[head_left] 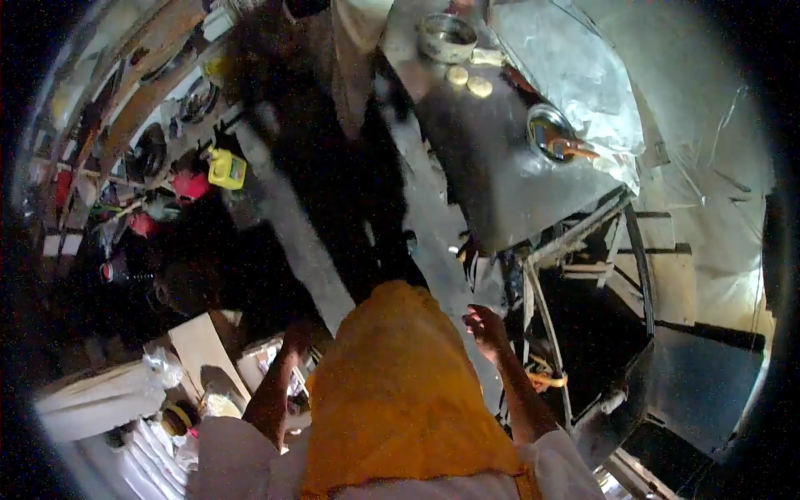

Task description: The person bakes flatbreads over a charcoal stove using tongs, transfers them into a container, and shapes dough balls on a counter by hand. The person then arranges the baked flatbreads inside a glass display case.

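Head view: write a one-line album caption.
An orange apron between the left hand and right hand; ahead, a pot and two pale rounds on a grey worktop.

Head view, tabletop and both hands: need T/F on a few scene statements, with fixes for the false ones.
1. Two pale rounds lie on the tabletop. True.
2. The pale rounds are inside the round pot. False: they lie outside it, on the tabletop.
3. A yellow jug is left of the tabletop in this view. True.
4. The right hand rests on the tabletop. False: it is off the tabletop, nearer the person's body.
5. The cloth over the person's front is orange. True.
6. The left hand grips the round pot. False: it is well away from it, down by the person's left side.
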A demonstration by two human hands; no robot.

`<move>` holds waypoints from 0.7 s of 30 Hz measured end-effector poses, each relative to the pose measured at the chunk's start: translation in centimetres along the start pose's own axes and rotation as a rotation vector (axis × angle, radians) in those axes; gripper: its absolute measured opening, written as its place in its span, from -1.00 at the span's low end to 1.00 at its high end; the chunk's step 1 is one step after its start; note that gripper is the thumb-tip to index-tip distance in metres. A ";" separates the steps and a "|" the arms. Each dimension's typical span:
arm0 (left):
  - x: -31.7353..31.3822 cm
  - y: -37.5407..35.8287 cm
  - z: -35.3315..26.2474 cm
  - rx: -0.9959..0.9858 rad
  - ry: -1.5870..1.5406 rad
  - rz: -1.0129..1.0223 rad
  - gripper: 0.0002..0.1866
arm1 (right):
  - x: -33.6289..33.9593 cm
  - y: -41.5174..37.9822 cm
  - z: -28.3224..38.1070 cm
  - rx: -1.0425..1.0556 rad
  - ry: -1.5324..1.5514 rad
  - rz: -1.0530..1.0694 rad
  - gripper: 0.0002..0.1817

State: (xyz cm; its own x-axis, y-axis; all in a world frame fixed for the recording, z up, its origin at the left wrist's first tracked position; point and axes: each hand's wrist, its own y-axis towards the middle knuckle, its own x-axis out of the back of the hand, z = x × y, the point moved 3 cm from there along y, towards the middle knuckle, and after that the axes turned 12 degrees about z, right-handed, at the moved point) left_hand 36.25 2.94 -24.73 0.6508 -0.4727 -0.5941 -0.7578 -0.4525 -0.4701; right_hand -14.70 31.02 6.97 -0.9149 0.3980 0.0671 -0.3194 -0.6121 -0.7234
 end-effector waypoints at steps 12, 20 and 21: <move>-17.6 9.4 -24.1 0.196 0.019 -0.112 -0.63 | 12.2 16.3 17.6 0.697 0.546 -0.010 -0.72; -36.9 23.7 -34.7 0.137 0.867 -0.080 -0.56 | 16.0 16.9 18.8 0.691 -0.886 -0.762 -0.48; -36.7 27.1 -34.5 0.130 0.914 -0.043 -0.53 | 16.5 17.0 19.5 0.672 -0.942 -0.794 -0.46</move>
State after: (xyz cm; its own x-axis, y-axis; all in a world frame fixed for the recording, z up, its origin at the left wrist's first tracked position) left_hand -6.60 -18.05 6.79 0.4206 -0.8956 0.1453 -0.6956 -0.4211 -0.5821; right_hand -40.02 13.86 9.13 -0.1715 0.3495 0.9211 -0.6330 -0.7555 0.1688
